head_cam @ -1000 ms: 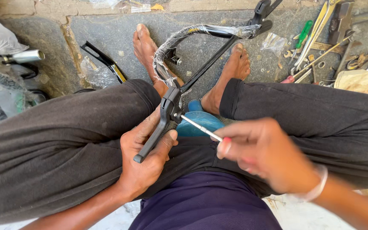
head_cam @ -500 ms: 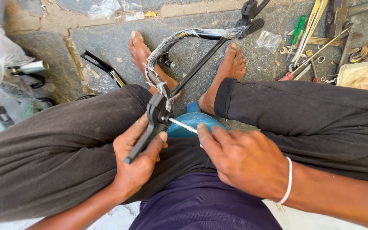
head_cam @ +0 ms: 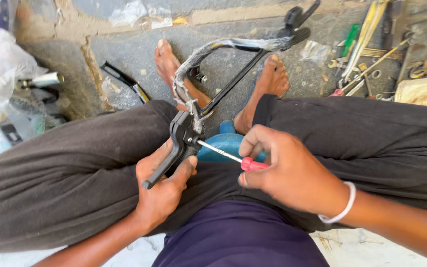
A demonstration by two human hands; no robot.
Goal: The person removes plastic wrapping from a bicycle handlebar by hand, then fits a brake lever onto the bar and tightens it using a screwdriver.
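My left hand (head_cam: pixel 161 185) grips the black brake lever (head_cam: pixel 174 148) at the near end of a bicycle handlebar (head_cam: pixel 233 64) partly wrapped in clear plastic. The bar stretches away between my two bare feet to a second black lever at its far end. My right hand (head_cam: pixel 287 170) holds a red-handled screwdriver (head_cam: pixel 233 159). Its thin metal shaft points left and its tip meets the lever clamp by my left thumb. I sit with dark trousers on both legs, over a blue stool (head_cam: pixel 226 146).
Several hand tools (head_cam: pixel 366 54), spanners and a green-handled one, lie on the stone floor at the upper right. A black bar (head_cam: pixel 124 81) lies upper left. Plastic bags and a metal tube (head_cam: pixel 40 80) crowd the left edge. A tan cloth (head_cam: pixel 423 91) sits far right.
My right hand has steadied and drawn in, bringing the screwdriver tip onto the lever clamp. The view has shifted slightly; my left hand keeps its hold on the lever.
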